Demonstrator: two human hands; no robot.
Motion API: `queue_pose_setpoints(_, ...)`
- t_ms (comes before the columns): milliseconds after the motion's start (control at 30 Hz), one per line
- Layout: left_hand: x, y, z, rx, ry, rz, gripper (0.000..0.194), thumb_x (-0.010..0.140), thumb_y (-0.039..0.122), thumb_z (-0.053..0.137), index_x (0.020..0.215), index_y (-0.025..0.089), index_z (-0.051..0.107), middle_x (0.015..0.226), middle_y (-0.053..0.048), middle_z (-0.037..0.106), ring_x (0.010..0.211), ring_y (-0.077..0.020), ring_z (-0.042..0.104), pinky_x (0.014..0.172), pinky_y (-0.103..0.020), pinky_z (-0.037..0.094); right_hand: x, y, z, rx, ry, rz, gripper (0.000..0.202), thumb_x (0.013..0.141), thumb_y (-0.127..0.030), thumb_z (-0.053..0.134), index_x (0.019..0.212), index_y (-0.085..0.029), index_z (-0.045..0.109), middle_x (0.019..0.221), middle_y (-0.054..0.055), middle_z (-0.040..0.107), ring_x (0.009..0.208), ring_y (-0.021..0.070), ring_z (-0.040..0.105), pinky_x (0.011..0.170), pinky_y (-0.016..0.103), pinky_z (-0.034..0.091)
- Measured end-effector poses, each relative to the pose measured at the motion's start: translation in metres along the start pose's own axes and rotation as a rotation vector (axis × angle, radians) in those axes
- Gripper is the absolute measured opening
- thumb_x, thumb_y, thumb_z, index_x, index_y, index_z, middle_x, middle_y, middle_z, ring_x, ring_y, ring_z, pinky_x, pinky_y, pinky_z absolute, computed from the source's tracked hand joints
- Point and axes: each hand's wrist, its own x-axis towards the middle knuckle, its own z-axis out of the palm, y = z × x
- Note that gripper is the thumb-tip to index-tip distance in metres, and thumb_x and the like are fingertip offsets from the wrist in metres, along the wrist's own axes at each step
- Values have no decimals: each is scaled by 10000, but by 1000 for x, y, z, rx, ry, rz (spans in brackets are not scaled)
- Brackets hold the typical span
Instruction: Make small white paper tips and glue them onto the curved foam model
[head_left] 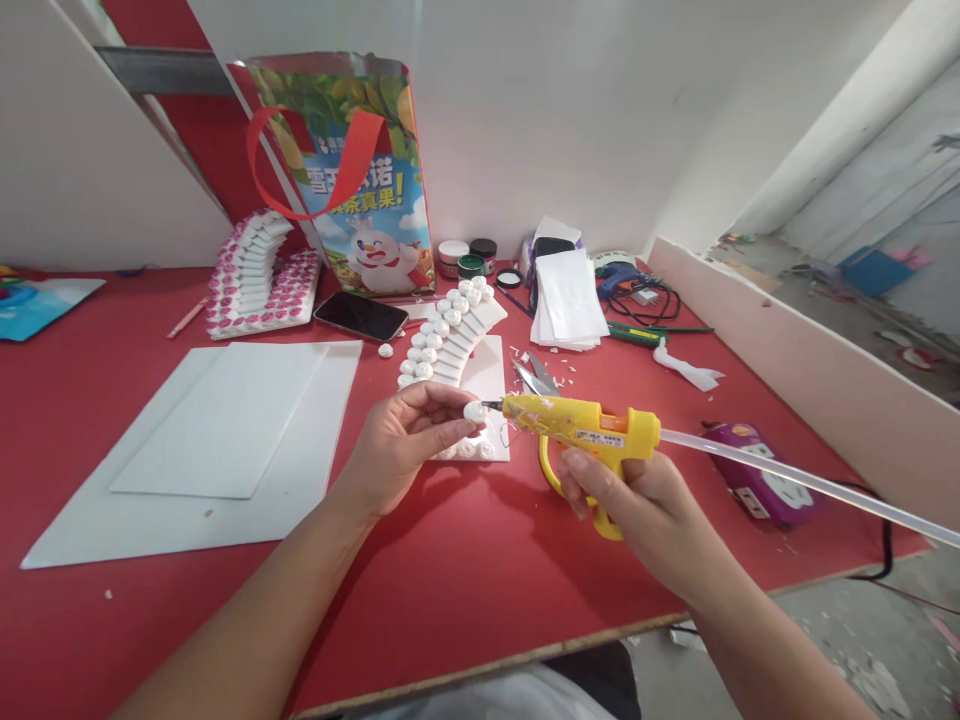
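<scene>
Though glue gun [559, 417] loaded—bag [381, 222] opaque.

Blocked or cropped:
Glue gun [562, 418]: handle partly covered by right hand [645, 500]; glue stick [787, 475] cut off, right of grip.

The red counter [420, 590] carries a large white sheet [187, 520], a dark phone [361, 317], a printed bag [382, 250] with red handles [361, 160], jars [471, 266], a curved white stepped piece [456, 347] edged with rosettes [451, 318], scissors [534, 379] and a purple case [761, 475].
</scene>
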Motion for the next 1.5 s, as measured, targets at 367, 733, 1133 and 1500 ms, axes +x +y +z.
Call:
queue_pose_setpoints(367, 1, -1, 2, -28, 60, 44, 269, 676, 246, 929, 879, 177, 767, 858, -18, 753, 816, -147, 715, 799, -271, 603, 1, 1, 0, -4, 1, -6, 532, 939, -638, 576, 670, -179, 584, 614, 24, 578, 547, 125, 504, 495, 250, 388)
queue_pose_setpoints(733, 5, -4, 0, -167, 51, -21, 244, 683, 235, 928, 873, 193, 780, 851, -12, 782, 808, -151, 752, 804, -259, 604, 1, 4, -6, 34, 109, 32, 509, 857, -664, 655, 735, -172, 694, 693, 64, 669, 618, 173, 586, 540, 270, 465)
queue_pose_setpoints(1133, -2, -1, 7, -206, 0, -41, 235, 695, 204, 916, 878, 208, 768, 876, 2, 747, 830, -132, 712, 787, -248, 609, 31, 53, -66, -36, 637, 195, 461, 606, -568, 855, 684, -188, 605, 588, -18, 557, 584, 155, 519, 526, 279, 425)
queue_pose_setpoints(1500, -2, -9, 0, -10, 25, 85, 224, 753, 254, 888, 908, 210, 732, 1009, -24, 717, 922, -142, 679, 829, -243, 582, 33, 73, -73, -482, 613, 230, 511, 678, -717, 639, 608, -236, 483, 501, -12, 480, 506, 153, 429, 488, 295, 317)
